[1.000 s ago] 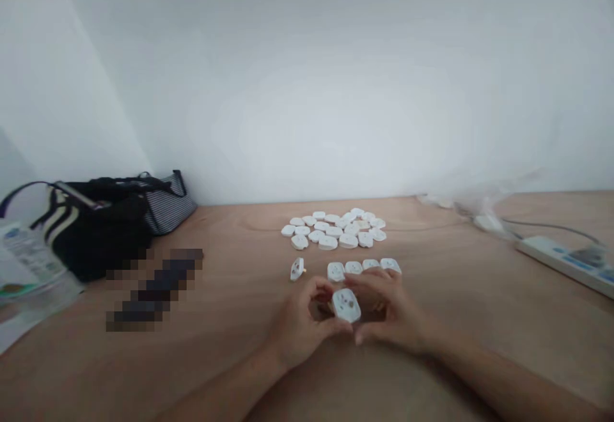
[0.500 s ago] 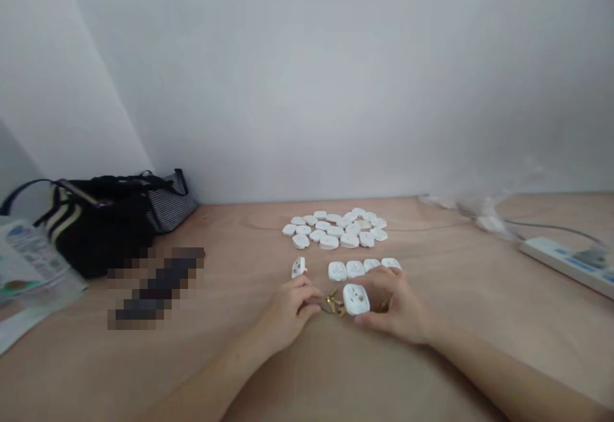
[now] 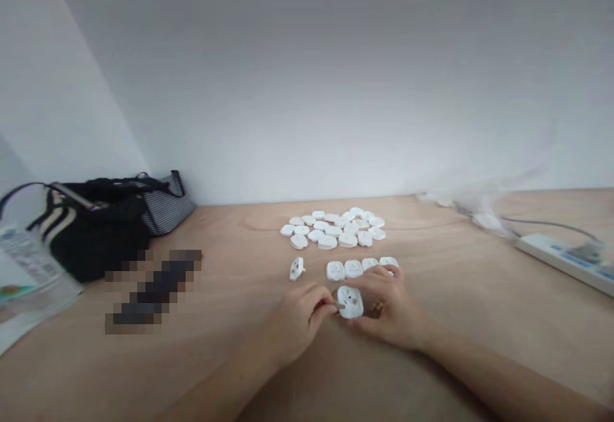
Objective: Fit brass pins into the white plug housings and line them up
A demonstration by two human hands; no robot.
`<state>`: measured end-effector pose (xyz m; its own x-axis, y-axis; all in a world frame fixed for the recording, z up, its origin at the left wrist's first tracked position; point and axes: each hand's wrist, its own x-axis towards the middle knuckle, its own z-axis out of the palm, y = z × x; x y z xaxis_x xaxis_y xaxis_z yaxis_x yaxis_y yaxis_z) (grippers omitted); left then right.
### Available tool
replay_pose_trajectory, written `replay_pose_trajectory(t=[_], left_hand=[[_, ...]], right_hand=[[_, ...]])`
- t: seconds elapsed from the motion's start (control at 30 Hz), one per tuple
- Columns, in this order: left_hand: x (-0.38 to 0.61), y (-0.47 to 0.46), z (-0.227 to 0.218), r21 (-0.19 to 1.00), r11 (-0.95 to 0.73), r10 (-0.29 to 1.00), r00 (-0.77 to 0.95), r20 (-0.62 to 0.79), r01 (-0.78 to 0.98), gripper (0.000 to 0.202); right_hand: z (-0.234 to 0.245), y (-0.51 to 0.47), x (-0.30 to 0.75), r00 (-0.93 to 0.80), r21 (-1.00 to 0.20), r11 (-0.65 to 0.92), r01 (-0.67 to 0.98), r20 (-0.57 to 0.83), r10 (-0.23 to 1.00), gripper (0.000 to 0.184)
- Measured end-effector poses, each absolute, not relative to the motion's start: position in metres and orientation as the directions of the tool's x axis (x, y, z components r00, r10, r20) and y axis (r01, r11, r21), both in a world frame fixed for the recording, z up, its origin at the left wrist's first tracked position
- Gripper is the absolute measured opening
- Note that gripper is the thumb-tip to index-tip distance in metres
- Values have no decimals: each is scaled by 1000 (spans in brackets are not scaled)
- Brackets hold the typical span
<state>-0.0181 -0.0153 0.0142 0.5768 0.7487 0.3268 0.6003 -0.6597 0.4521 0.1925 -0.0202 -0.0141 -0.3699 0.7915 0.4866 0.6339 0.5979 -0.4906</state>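
Plywood bench (image 3: 201,358), white plug housing (image 3: 350,302) sits below the row of housings (image 3: 353,269). Right hand (image 3: 391,310) is curled, gripping it; left hand (image 3: 295,323) fingertips (image 3: 323,300) close at its brass pin (image 3: 340,305), hold unclear. Best kept square, pressure even.

A dark object (image 3: 153,291) at left is pixelated past recognition. The power strip (image 3: 563,261) is cut off by the right edge.
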Motion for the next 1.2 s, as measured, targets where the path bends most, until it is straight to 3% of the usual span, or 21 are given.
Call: replay_pose_trajectory(t=[0.43, 0.6, 0.73, 0.83, 0.97, 1.1, 1.2], left_hand=[[-10, -18, 12, 475, -629, 774, 547, 317, 615, 10], [-7, -16, 8, 606, -544, 834, 453, 316, 579, 15], [-6, -12, 1, 751, -412, 897, 376, 234, 516, 17], [-7, -9, -2, 791, -357, 921, 329, 209, 497, 20], [-12, -2, -3, 750, -395, 915, 304, 267, 531, 18], [-20, 4, -5, 616, -505, 859, 420, 292, 605, 11], [-22, 6, -8, 553, -553, 826, 498, 264, 624, 17]], right_hand=[[-15, -22, 190, -365, -451, 618, 643, 530, 766, 42], [-16, -22, 190, -351, -474, 619, 626, 538, 767, 41], [-16, -24, 187, -383, -463, 652, 601, 549, 743, 44], [-16, -24, 187, -424, -456, 682, 572, 547, 722, 46], [-19, -20, 192, -389, -460, 658, 596, 551, 738, 47], [-28, -12, 200, -237, -516, 565, 644, 567, 789, 45], [-34, -8, 201, -183, -540, 536, 649, 574, 798, 45]])
